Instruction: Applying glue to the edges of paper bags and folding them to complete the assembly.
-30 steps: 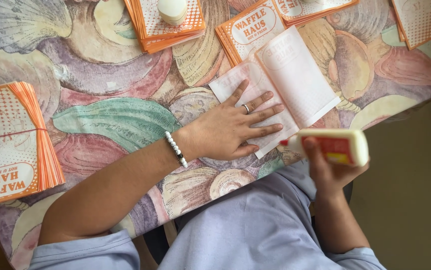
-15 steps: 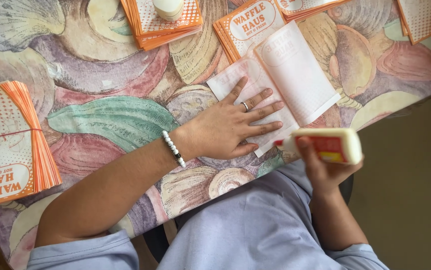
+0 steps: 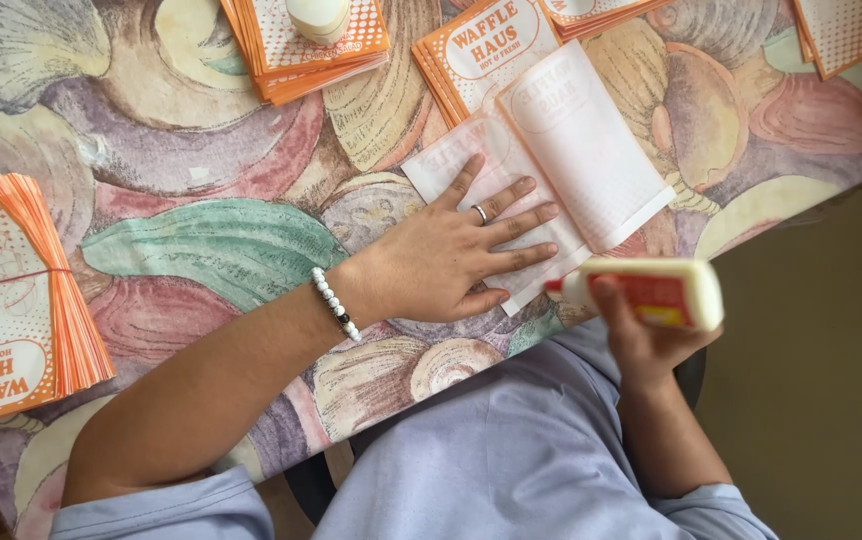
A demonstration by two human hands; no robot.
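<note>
My left hand [image 3: 451, 252] lies flat, fingers spread, on a white unfolded paper bag [image 3: 561, 165] that rests printed side down on the table. A ring sits on one finger and a bead bracelet on the wrist. My right hand [image 3: 641, 335] grips a cream glue bottle [image 3: 656, 292] with a red label, held sideways just off the table's near edge. Its red tip points left toward the bag's near corner, close to my left fingertips.
Stacks of orange-and-white printed paper bags lie around: a banded bundle at the left [image 3: 11, 300], one at the top with a white tub on it [image 3: 316, 45], others at top centre [image 3: 486, 50] and top right [image 3: 846, 30]. A shell-patterned tablecloth [image 3: 201, 200] covers the table.
The glue bottle in my right hand has drifted slightly left and down toward the bag's corner. My left hand stays pressed on the bag.
</note>
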